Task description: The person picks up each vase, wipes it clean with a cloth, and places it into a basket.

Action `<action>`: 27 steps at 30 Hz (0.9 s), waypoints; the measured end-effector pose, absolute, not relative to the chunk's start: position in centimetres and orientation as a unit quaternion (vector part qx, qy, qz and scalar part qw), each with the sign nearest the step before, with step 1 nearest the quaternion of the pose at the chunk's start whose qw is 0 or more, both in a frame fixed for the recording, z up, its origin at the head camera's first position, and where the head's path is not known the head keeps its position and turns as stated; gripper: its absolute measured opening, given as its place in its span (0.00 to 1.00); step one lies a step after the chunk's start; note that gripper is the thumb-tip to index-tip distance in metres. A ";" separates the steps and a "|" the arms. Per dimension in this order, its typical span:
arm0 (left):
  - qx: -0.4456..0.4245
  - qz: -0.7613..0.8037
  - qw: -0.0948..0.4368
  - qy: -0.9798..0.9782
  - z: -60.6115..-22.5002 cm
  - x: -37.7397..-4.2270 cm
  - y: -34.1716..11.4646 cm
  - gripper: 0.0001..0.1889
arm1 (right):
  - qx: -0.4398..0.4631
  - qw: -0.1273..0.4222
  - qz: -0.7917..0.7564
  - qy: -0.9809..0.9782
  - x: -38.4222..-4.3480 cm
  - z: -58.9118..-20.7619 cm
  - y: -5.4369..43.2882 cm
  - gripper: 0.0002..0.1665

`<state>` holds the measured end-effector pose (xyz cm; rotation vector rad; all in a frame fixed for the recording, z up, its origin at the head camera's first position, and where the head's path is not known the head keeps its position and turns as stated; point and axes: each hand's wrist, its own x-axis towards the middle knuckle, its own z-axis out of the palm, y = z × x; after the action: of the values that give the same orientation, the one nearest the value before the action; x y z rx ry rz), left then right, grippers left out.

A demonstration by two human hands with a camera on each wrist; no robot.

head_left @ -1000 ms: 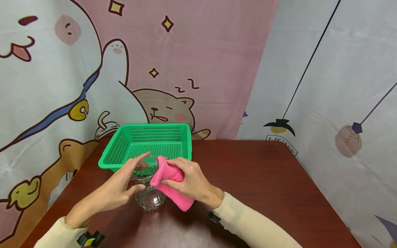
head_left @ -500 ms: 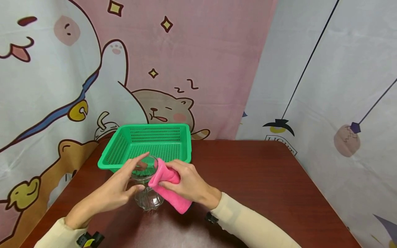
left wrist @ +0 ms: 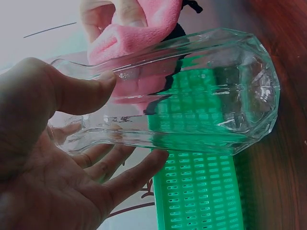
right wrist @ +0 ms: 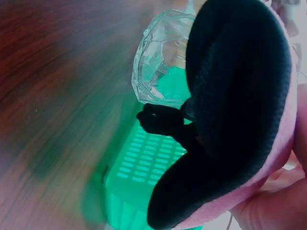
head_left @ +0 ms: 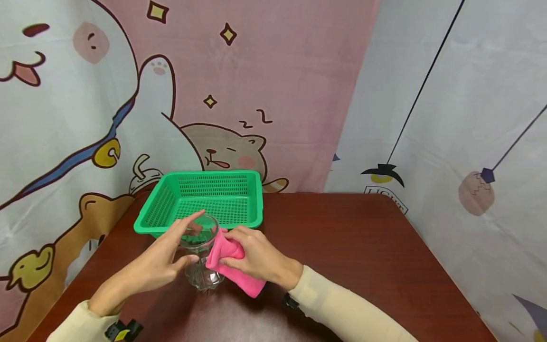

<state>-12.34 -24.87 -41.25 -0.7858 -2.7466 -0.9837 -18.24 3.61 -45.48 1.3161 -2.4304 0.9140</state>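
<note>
My left hand (head_left: 155,259) holds a clear glass vase (head_left: 204,278) near its rim, thumb on the near side and fingers on the far side. The vase stands upright in the head view, its base broad and faceted. In my right hand (head_left: 262,256) is a folded pink plush cloth (head_left: 248,284), pinched between thumb and fingers and set against the vase's right side, just below the rim. The right wrist view shows the cloth's black underside (right wrist: 235,86) with a small black strip poking out. Most of the right hand's fingertips are hidden in the folds.
A green slotted plastic basket (head_left: 259,209) sits directly behind the vase on the dark red-brown table (head_left: 342,247). Cartoon-printed curtains (head_left: 290,95) hang behind the table and on its sides.
The right hand has slid the cloth down and a little left along the vase's side, away from its rim. The left hand and vase have hardly moved.
</note>
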 end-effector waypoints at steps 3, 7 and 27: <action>-0.258 -0.326 0.058 -0.908 -41.3 -12.3 -24.9 0.58 | 0.443 0.088 0.292 -0.843 -18.2 -45.5 3.6 0.35; -0.257 -0.328 0.056 -0.907 -41.3 -12.2 -24.9 0.58 | 0.434 0.042 0.260 -0.861 -18.3 -45.9 3.7 0.35; -0.251 -0.312 0.058 -0.914 -41.1 -12.1 -24.8 0.57 | 0.424 -0.016 0.155 -0.892 -18.3 -47.5 4.0 0.33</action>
<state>-12.12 -24.80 -41.06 -0.7620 -2.7710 -0.9458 -18.33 4.05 -47.54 1.3465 -2.8319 0.4934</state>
